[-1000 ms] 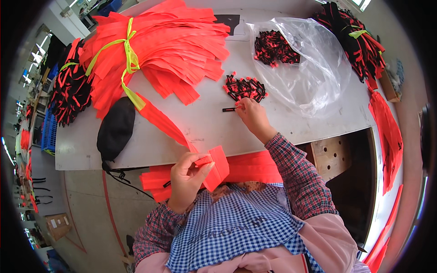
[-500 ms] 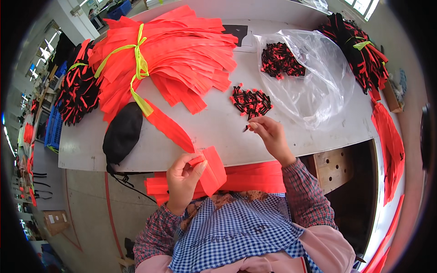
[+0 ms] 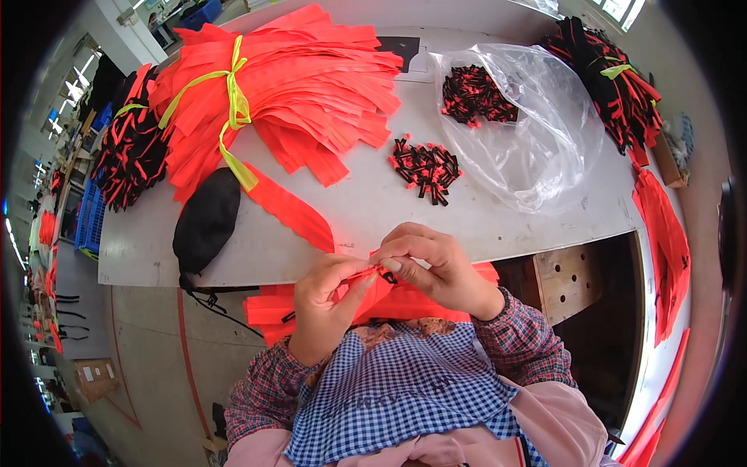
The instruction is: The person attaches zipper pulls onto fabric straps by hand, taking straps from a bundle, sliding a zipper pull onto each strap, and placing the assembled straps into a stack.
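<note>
Over the table's front edge my two hands meet. My left hand (image 3: pixel 325 300) pinches the end of an orange-red zipper strip (image 3: pixel 375 302), which hangs folded below the fingers. Against that end, my right hand (image 3: pixel 440 272) holds a small zipper slider with a black pull (image 3: pixel 388 276) between thumb and fingers; the exact contact is partly covered. More orange-red strips (image 3: pixel 268 310) lie across my lap. Just beyond the hands, a loose pile of black-and-red sliders (image 3: pixel 426 170) rests on the table. A large bundle of orange-red strips (image 3: pixel 319 86), bound with a yellow-green tie (image 3: pixel 236 97), lies at the far left.
A clear plastic bag (image 3: pixel 545 156) holds more sliders (image 3: pixel 478 93). A black pouch (image 3: pixel 206 222) sits at the table's (image 3: pixel 284 261) left edge. Black-and-red bundles stand at the back right (image 3: pixel 603 86) and left (image 3: pixel 132 156). Below the table is a wooden board with holes (image 3: pixel 572 282).
My right hand has come down and left from beside the slider pile, bringing a slider to the strip end. My left hand has shifted slightly right and keeps its pinch.
</note>
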A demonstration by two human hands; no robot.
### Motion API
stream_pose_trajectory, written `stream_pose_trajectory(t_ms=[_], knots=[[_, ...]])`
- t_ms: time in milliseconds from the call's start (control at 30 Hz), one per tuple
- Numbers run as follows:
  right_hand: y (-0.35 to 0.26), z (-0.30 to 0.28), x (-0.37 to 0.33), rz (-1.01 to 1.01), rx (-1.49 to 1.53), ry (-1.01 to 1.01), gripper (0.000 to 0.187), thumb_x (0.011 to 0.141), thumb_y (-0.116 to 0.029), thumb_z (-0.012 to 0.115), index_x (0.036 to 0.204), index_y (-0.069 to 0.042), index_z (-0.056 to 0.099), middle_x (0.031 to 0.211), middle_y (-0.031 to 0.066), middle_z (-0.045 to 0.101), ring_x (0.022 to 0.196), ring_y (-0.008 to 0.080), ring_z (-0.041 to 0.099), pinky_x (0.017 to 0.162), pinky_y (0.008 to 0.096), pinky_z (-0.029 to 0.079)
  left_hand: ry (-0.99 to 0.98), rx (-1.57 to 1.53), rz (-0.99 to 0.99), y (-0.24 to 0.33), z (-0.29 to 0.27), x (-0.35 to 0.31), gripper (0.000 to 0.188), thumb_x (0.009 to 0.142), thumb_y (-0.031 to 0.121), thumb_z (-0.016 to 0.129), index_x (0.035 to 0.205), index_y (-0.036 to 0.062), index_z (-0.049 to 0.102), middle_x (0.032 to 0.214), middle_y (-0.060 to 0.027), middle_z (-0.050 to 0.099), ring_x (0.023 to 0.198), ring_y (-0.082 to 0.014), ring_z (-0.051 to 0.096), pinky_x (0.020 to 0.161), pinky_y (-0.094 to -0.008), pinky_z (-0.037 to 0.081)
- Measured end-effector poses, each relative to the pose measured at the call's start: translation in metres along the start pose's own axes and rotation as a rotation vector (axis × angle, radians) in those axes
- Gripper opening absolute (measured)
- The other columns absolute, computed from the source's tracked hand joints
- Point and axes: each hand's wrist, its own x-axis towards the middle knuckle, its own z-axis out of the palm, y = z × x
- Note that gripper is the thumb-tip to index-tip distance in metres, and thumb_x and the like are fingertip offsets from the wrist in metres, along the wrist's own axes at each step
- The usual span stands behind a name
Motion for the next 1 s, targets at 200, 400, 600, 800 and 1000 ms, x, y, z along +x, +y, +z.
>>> stream_pose_trajectory(t_ms=[200, 400, 600, 800, 1000], knots=[[-0.003, 0.000, 0.003, 0.015, -0.028, -0.023, 0.015, 0.096, -0.006, 0.060, 0.107, -0.001, 0.070, 0.097, 0.0106, 0.064, 0.087, 0.0214, 0.063, 0.077, 0.0317, 0.051, -0.023, 0.076, 0.066, 0.000, -0.003, 0.002, 0.016, 0.084, -0.004, 0.072, 0.100, -0.0021, 0.068, 0.096, -0.0064, 0.064, 0.077, -0.0076, 0.059, 0.064, -0.0189, 0.046], [-0.003, -0.005, 0.008, 0.045, -0.039, -0.110, 0.015, 0.094, -0.006, 0.062, 0.107, 0.000, 0.067, 0.099, 0.0125, 0.063, 0.087, 0.0243, 0.065, 0.075, 0.0332, 0.053, -0.115, -0.076, -0.131, 0.002, -0.006, 0.003, 0.017, 0.085, -0.002, 0.072, 0.103, -0.0023, 0.070, 0.094, -0.0037, 0.065, 0.079, -0.0066, 0.060, 0.069, -0.0204, 0.048], [0.009, 0.007, 0.007, 0.046, 0.001, -0.067, 0.019, 0.095, -0.011, 0.064, 0.111, -0.001, 0.067, 0.095, 0.0080, 0.064, 0.085, 0.0210, 0.065, 0.075, 0.0312, 0.052, -0.079, -0.354, -0.318, -0.002, -0.008, 0.003, 0.016, 0.089, 0.001, 0.070, 0.104, -0.0024, 0.069, 0.097, -0.0033, 0.069, 0.086, -0.0081, 0.063, 0.076, -0.0211, 0.051], [0.022, 0.011, -0.007, 0.524, 0.532, 0.021, 0.018, 0.098, -0.013, 0.062, 0.114, -0.003, 0.064, 0.099, -0.0009, 0.065, 0.089, 0.0072, 0.059, 0.078, 0.0248, 0.050, -0.047, -0.435, -0.266, -0.003, -0.005, 0.007, 0.027, 0.093, 0.002, 0.066, 0.120, -0.0002, 0.062, 0.105, -0.0035, 0.067, 0.096, -0.0084, 0.063, 0.085, -0.0231, 0.051], [0.028, 0.020, -0.012, 0.318, 0.673, 0.015, 0.009, 0.097, -0.009, 0.063, 0.105, -0.004, 0.064, 0.104, 0.0008, 0.063, 0.094, 0.0075, 0.058, 0.084, 0.0247, 0.048, -0.096, -0.637, -0.360, -0.011, -0.010, 0.007, 0.029, 0.096, 0.005, 0.062, 0.125, 0.0010, 0.058, 0.108, -0.0039, 0.066, 0.101, -0.0091, 0.062, 0.088, -0.0244, 0.050]])
